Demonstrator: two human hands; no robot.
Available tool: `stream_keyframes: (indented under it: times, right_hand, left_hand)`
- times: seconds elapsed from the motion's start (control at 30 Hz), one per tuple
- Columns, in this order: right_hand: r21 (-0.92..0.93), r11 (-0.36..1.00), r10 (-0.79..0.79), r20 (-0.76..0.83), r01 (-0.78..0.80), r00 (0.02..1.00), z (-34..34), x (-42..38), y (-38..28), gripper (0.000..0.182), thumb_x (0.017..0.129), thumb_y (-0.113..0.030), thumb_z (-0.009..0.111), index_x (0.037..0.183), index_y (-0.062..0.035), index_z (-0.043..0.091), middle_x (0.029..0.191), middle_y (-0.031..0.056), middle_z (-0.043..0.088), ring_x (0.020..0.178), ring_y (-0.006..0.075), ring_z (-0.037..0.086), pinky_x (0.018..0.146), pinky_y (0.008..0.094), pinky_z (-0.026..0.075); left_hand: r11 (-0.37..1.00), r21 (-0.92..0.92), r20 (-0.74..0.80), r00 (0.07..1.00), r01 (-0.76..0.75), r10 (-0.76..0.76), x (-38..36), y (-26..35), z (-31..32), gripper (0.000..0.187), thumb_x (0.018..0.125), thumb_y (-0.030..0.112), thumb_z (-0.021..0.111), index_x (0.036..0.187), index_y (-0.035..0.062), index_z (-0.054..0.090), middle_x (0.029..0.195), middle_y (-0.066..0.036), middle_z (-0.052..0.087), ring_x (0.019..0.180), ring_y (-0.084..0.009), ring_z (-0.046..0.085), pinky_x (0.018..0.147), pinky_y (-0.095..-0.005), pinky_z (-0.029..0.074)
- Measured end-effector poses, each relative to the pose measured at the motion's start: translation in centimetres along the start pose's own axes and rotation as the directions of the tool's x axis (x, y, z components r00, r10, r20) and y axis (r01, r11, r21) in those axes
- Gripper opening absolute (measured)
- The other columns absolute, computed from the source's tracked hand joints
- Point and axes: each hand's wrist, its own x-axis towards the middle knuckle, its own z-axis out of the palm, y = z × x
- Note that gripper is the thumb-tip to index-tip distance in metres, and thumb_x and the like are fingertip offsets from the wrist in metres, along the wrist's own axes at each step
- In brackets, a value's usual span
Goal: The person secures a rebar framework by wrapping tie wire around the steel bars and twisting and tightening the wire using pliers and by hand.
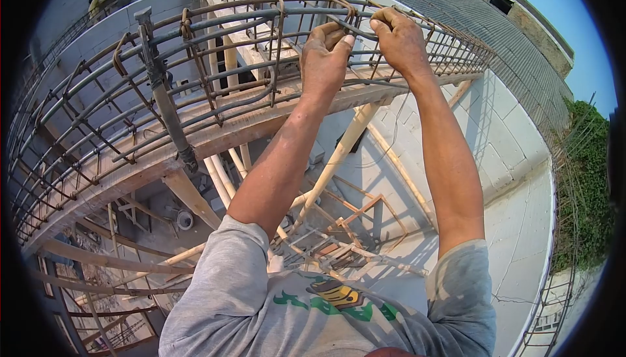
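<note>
A long rebar cage (228, 29) of rusty bars and square stirrups runs across the upper view. At its upper bars, my left hand (324, 60) is closed, thumb pressed toward curled fingers. Just to its right, my right hand (401, 41) is also closed in a pinch. A short dark steel rod (357, 30) spans between the two hands, which seem to grip its ends; the fingers partly hide it. A stirrup corner (351, 11) stands right above the left fingertips. Left of the hands, a long-handled tool with a metal head (163, 93) hangs upright against the cage.
Under the cage runs a wooden formwork board (215, 136). Below are slanting timber props (342, 155), a wooden frame (355, 217) and a deep drop to the floor. A pale block wall (502, 129) rises at right. Another person (100, 1) is at far upper left.
</note>
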Motion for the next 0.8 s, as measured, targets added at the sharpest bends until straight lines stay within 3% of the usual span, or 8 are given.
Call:
stream_keyframes:
  times: [0.1,0.2,0.33,0.43,0.53,0.63,0.8]
  right_hand:
    - [-0.082,0.997,-0.007,0.005,0.008,1.000,-0.6,0.0,-0.5,0.020,0.090,-0.020,0.058,0.098,-0.0049,0.067,0.084,0.0116,0.068,0.077,0.0235,0.064,0.074,0.0365,0.049]
    - [-0.042,0.994,0.098,0.050,-0.096,0.994,-1.4,-0.3,-1.7,0.019,0.090,-0.019,0.057,0.097,-0.0047,0.067,0.083,0.0122,0.067,0.076,0.0232,0.063,0.073,0.0366,0.049]
    - [-0.062,0.989,0.136,0.099,-0.130,0.986,-2.5,-0.7,-2.5,0.022,0.090,-0.018,0.056,0.105,-0.0077,0.070,0.088,0.0126,0.069,0.078,0.0215,0.065,0.073,0.0353,0.050]
    - [-0.077,0.992,0.101,0.075,-0.096,0.992,-2.4,-0.4,-3.0,0.023,0.086,-0.008,0.054,0.101,-0.0067,0.072,0.084,0.0174,0.070,0.075,0.0276,0.069,0.074,0.0402,0.054]
    - [-0.125,0.992,0.040,0.092,-0.028,0.995,-2.3,1.0,-2.4,0.030,0.079,-0.006,0.053,0.100,-0.0077,0.073,0.081,0.0165,0.071,0.073,0.0239,0.069,0.073,0.0381,0.055]
    - [-0.124,0.978,0.194,0.220,-0.170,0.956,-2.9,2.3,-2.9,0.027,0.082,-0.015,0.056,0.102,-0.0098,0.075,0.089,0.0123,0.072,0.080,0.0210,0.067,0.076,0.0352,0.052]
    - [-0.030,0.973,0.232,0.215,-0.231,0.949,-3.0,1.9,-2.7,0.027,0.080,-0.014,0.058,0.101,-0.0062,0.074,0.077,0.0068,0.067,0.067,0.0137,0.059,0.064,0.0307,0.046]
  left_hand:
    - [0.999,0.034,0.001,1.000,-0.015,0.015,-0.1,-0.1,-0.1,0.043,0.089,0.012,0.064,0.125,-0.0065,0.051,0.117,-0.019,0.064,0.107,-0.0185,0.061,0.091,-0.0283,0.047]
    - [0.994,0.108,0.013,1.000,-0.005,0.003,0.1,-0.1,-0.2,0.042,0.089,0.013,0.065,0.124,-0.0059,0.052,0.116,-0.018,0.065,0.104,-0.0174,0.063,0.088,-0.0276,0.049]
    - [0.988,0.149,-0.031,0.998,-0.042,0.047,0.0,0.0,0.2,0.036,0.089,0.011,0.064,0.120,-0.0040,0.054,0.112,-0.016,0.067,0.098,-0.0172,0.065,0.084,-0.0281,0.051]
    - [0.987,0.131,-0.052,0.994,-0.088,0.096,-0.1,-0.9,0.3,0.037,0.088,0.011,0.066,0.120,-0.0019,0.052,0.110,-0.016,0.067,0.099,-0.0172,0.064,0.084,-0.0285,0.051]
    - [0.984,0.142,-0.062,0.991,-0.107,0.117,-0.7,-0.3,0.4,0.036,0.088,0.010,0.067,0.119,0.0021,0.050,0.109,-0.017,0.067,0.100,-0.0173,0.064,0.084,-0.0287,0.051]
    - [0.965,0.188,-0.039,0.980,-0.185,0.195,-0.3,-1.3,0.5,0.030,0.089,0.008,0.066,0.115,0.0062,0.051,0.107,-0.015,0.068,0.097,-0.0165,0.065,0.082,-0.0282,0.052]
    - [0.914,0.256,-0.035,0.942,-0.313,0.332,-0.3,-1.2,0.9,0.021,0.090,0.005,0.063,0.110,0.0084,0.055,0.101,-0.010,0.068,0.093,-0.0161,0.067,0.078,-0.0293,0.053]
